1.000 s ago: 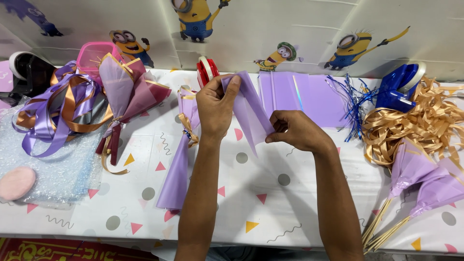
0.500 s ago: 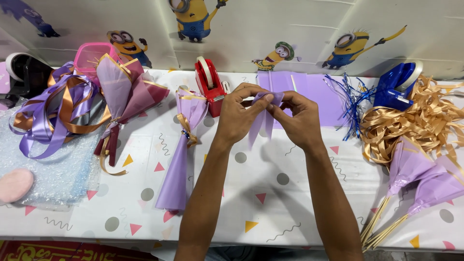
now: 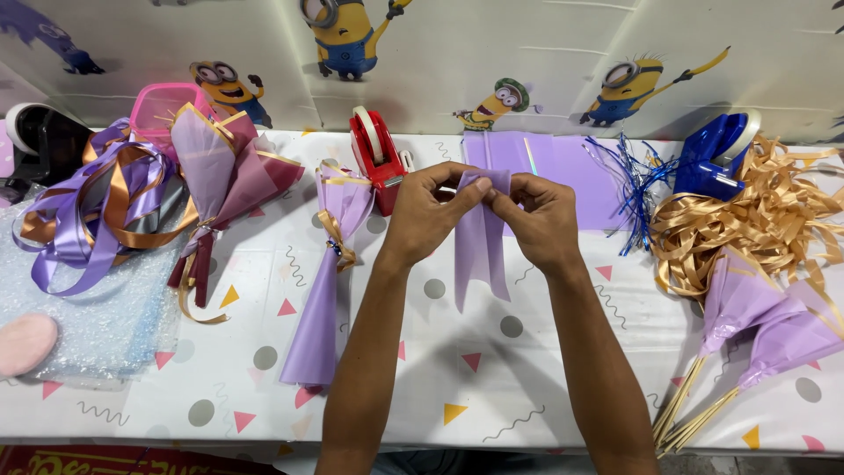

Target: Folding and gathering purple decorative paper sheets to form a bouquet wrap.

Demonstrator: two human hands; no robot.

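Bright, even indoor light, sharp across most of the view

Soft light falls from above, leaving only faint shadows under the forearms toward 6 o'clock. The gold ribbon pile (image 3: 756, 215) at 3 o'clock and the bubble wrap (image 3: 88, 308) at 9 o'clock show mild sheen. Edges bow slightly at the corners; no motion blur is noticeable.

No packages, labels, signs, screens.

Hands (image 3: 488, 211) drawn together; lilac sheet (image 3: 481, 242) now folded narrow, pinched at top, hanging.
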